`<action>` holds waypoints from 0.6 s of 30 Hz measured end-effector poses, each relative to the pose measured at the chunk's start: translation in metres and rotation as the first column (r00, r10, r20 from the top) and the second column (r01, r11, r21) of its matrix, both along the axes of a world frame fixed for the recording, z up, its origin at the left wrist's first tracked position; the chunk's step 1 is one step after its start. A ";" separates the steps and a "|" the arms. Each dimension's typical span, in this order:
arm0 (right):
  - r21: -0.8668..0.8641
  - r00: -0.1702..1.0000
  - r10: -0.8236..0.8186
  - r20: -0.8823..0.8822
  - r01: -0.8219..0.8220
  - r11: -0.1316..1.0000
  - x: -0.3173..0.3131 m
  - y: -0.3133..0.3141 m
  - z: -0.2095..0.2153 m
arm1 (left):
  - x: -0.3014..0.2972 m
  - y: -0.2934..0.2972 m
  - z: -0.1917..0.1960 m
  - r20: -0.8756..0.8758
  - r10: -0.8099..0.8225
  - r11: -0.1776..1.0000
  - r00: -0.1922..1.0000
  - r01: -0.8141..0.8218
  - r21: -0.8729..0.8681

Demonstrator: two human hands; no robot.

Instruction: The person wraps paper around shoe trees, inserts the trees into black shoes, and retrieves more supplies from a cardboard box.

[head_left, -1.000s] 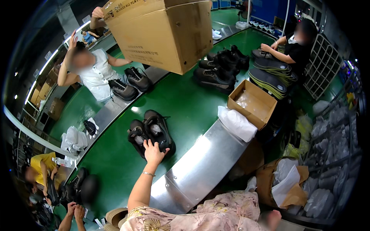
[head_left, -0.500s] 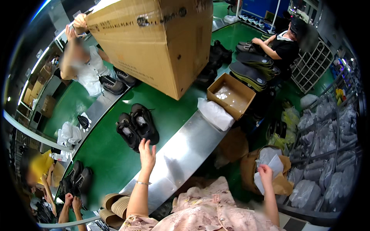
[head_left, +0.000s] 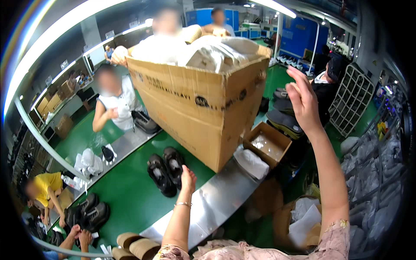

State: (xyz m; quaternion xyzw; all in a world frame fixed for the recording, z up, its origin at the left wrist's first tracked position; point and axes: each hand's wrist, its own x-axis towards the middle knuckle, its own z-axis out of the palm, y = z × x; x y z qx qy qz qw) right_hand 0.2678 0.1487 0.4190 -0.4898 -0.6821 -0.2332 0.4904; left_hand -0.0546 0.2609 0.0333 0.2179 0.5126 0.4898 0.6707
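Note:
My left hand [head_left: 187, 178] is just right of a pair of dark shoes [head_left: 165, 171] on the green table, fingers stretched out; whether it touches the nearer shoe I cannot tell. My right hand [head_left: 302, 97] is raised, empty, with fingers extended, to the right of a large cardboard box [head_left: 186, 112]. White wrapped material [head_left: 221, 52] fills the top of this box. At its upper left corner, another person's hand [head_left: 119, 56] grips the rim. The box's lower corner hangs over or rests on the table edge; which one is unclear.
A small open carton [head_left: 271, 143] and a white paper bundle [head_left: 251, 162] are at the right end of the metal edge [head_left: 203, 212]. Several curved brown pieces [head_left: 138, 246] lie at the lower left. A wire rack [head_left: 368, 182] with bagged items stands right. Co-workers surround the table.
The view has tilted up. The large box has come nearer and lower, showing its filled top. My right hand has risen from beside the paper-filled carton toward the box; my left stays near the shoes.

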 end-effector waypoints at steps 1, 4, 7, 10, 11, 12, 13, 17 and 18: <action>0.036 0.999 0.019 0.039 -0.020 0.999 -0.007 0.014 0.011 | 0.010 0.003 0.005 -0.005 0.011 0.999 1.000 -0.011 -0.030; 0.069 0.986 0.061 0.157 -0.072 0.995 -0.030 0.056 0.017 | 0.007 0.036 -0.016 0.086 0.014 0.995 0.996 -0.005 -0.099; 0.096 0.981 0.073 0.180 -0.091 0.991 -0.037 0.090 0.004 | 0.009 0.069 -0.047 0.158 0.057 0.990 0.986 -0.036 -0.133; 0.184 0.996 0.060 0.070 -0.072 0.980 -0.044 0.092 -0.002 | 0.018 0.081 -0.041 0.441 0.078 0.994 0.894 -0.035 -0.104; 0.181 0.991 0.056 0.123 -0.078 0.980 -0.049 0.090 0.000 | 0.011 0.091 -0.042 0.522 0.063 0.997 0.851 -0.036 -0.061; 0.205 0.987 0.078 0.143 -0.106 0.973 -0.054 0.091 0.000 | 0.002 0.098 -0.043 0.597 0.046 0.999 0.801 -0.040 -0.023; 0.169 0.983 0.074 0.171 -0.103 0.980 -0.053 0.085 0.001 | 0.000 0.100 -0.030 0.620 0.006 1.000 0.785 -0.024 0.020; 0.082 0.975 0.144 0.171 -0.160 0.984 -0.053 0.053 0.015 | 0.005 0.106 -0.009 0.653 -0.090 0.991 0.752 0.003 0.132; 0.121 0.976 0.159 0.146 -0.177 0.977 -0.063 0.053 0.020 | 0.002 0.109 -0.018 0.671 -0.090 0.988 0.736 -0.018 0.153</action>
